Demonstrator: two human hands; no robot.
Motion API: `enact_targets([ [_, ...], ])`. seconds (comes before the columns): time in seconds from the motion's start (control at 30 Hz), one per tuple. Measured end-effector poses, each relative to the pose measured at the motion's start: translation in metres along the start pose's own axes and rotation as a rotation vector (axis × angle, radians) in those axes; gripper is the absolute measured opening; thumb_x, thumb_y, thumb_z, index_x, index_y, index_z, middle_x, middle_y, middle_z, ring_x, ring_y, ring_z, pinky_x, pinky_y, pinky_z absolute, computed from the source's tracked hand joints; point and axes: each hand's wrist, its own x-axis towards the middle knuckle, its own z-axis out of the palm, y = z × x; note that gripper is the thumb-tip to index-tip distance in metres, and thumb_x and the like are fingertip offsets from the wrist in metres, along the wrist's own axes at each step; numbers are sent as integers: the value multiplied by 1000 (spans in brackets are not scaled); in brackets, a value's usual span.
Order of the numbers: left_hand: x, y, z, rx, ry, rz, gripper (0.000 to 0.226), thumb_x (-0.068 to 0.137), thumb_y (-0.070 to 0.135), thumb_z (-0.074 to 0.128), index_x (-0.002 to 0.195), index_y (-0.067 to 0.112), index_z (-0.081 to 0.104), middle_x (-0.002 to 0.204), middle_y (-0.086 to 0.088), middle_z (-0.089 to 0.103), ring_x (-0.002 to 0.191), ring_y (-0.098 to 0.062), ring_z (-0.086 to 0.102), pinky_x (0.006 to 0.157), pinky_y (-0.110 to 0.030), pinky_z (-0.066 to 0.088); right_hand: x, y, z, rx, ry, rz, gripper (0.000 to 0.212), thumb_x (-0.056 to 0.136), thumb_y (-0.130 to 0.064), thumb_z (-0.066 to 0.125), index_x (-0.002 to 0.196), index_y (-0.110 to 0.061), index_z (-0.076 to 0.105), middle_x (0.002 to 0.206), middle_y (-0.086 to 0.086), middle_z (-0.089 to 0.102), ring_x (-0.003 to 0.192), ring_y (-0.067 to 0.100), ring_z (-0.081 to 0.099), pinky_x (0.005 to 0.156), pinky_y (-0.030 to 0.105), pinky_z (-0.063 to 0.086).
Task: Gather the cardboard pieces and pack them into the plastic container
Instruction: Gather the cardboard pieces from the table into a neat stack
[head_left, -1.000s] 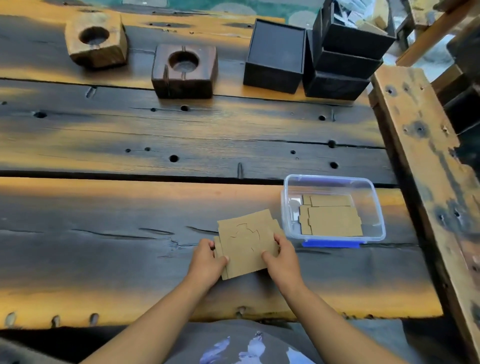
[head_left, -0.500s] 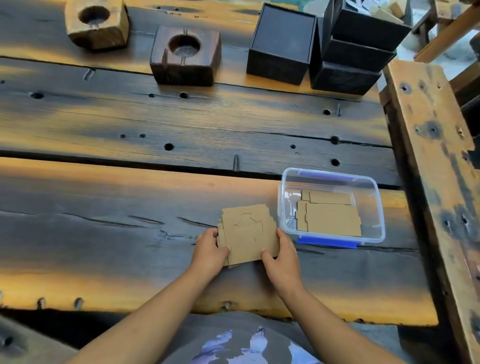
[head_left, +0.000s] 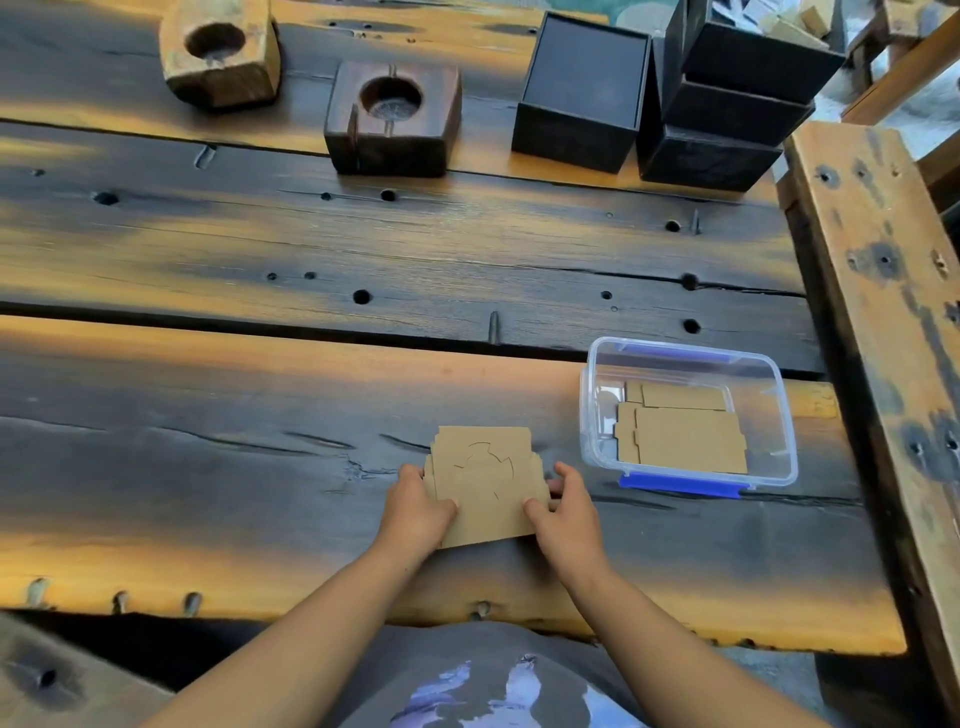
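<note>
A stack of flat brown cardboard pieces (head_left: 485, 480) lies on the wooden table near its front edge. My left hand (head_left: 415, 512) grips the stack's left side and my right hand (head_left: 563, 512) grips its right side. Just to the right stands a clear plastic container (head_left: 779, 410) with a blue clip at the front. Several cardboard pieces (head_left: 685, 436) lie flat inside it. The stack is apart from the container, a short gap to its left.
Two wooden blocks with round holes (head_left: 221, 52) (head_left: 392, 117) sit at the back of the table. Black boxes (head_left: 582, 96) (head_left: 727, 104) stand at the back right. A raised wooden beam (head_left: 883, 312) runs along the right side.
The stack has been squared up between both hands, turning from tilted to nearly straight. The view has shifted slightly. The container has stayed put.
</note>
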Motion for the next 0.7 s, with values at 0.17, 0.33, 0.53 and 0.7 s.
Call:
enact_targets([
  [0.17,-1,-11,-12,-7,-12,-42,40,78,14,74,111,11,51,114,-8,65,97,-24,63,79,-33,52,3,1,14,49,-18,107,40,80,-15,66,118,-17,53,88,-13,59,80,2,58,62,20,42],
  [0.33,-8,-22,-19,-93,-41,-80,33,77,8,77,104,9,58,111,-11,69,94,-25,66,81,-35,55,1,9,21,29,-45,146,28,76,-12,67,103,-13,62,93,1,71,84,16,66,76,35,55],
  [0.53,-16,-33,-40,-132,-103,-82,25,78,8,76,88,19,55,107,-12,70,98,-29,68,89,-47,57,-11,-2,27,26,-112,135,17,81,-6,67,73,-22,66,82,-2,74,74,14,68,70,28,54],
  [0.7,-9,-34,-72,-85,-176,-4,28,77,16,77,90,20,52,105,-9,69,99,-29,68,88,-45,56,-35,-18,42,84,-9,145,10,82,-7,67,81,-17,67,75,-8,70,66,5,64,54,15,48],
])
